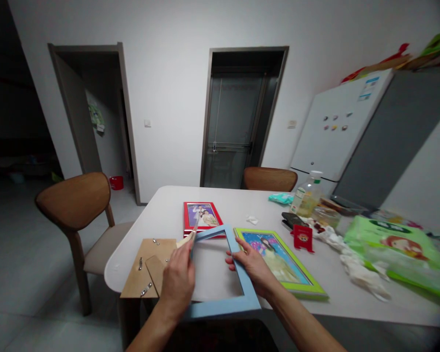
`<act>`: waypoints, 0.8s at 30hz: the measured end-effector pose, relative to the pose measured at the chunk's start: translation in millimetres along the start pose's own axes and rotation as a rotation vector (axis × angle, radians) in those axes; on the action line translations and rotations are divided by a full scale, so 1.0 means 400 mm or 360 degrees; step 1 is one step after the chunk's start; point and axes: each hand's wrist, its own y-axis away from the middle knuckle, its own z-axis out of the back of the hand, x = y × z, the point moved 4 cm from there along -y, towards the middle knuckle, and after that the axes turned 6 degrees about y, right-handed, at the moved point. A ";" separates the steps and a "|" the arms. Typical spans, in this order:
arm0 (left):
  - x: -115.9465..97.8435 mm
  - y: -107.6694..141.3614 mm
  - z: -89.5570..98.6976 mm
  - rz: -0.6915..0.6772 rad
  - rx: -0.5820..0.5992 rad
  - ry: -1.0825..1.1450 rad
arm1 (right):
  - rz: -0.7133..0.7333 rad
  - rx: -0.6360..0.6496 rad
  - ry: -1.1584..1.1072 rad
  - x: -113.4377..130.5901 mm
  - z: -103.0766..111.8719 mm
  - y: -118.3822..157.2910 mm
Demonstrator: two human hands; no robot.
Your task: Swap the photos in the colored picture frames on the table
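Note:
A light blue, empty picture frame (223, 306) is tilted up over the near edge of the white table. My right hand (254, 269) grips its right side, thumb on the front and fingers through the opening. My left hand (179, 281) is closed at the frame's left side, with a thin, pointed item rising from its fingers; the grip is partly hidden. Left of it lies a brown backing board (134, 276) with metal clips and a stand flap. A red-framed photo (202, 215) lies behind the blue frame, and a green-framed photo (278, 259) lies to its right.
On the table's right are a bottle (307, 195), a red card-like stand (302, 238), a black item (292, 221), crumpled tissues (363, 274) and a green tissue pack (399, 244). Wooden chairs stand at the left (75, 200) and far side (270, 179). A fridge (337, 127) is behind.

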 end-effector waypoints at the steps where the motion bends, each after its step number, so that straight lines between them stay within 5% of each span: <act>1: 0.029 -0.009 0.032 0.0175 -0.0139 0.0161 | -0.0002 -0.0046 0.0170 -0.016 0.013 -0.009; 3: 0.091 -0.015 0.084 0.0508 -0.0386 0.0545 | 0.0032 -0.0118 0.0641 -0.045 0.038 -0.027; 6: 0.145 -0.010 0.123 0.0688 -0.0590 0.0927 | 0.0274 -0.0219 0.1390 -0.067 0.059 -0.051; 11: 0.134 0.016 0.095 0.0823 -0.0745 0.1701 | 0.0629 -0.0198 0.1862 -0.059 0.030 -0.053; 14: 0.093 0.016 0.074 0.0808 -0.0735 0.1874 | 0.0709 -0.0091 0.1615 -0.034 -0.017 -0.012; 18: 0.041 0.007 0.057 0.0762 -0.0664 0.2008 | 0.0201 0.0771 0.0746 -0.042 -0.126 0.067; 20: 0.024 0.009 0.046 0.0759 -0.0625 0.2034 | -0.0011 0.1018 0.0218 -0.038 -0.172 0.095; 24: 0.017 0.033 0.012 0.0776 -0.0520 0.2027 | 0.0132 0.0602 -0.0519 -0.008 -0.175 0.064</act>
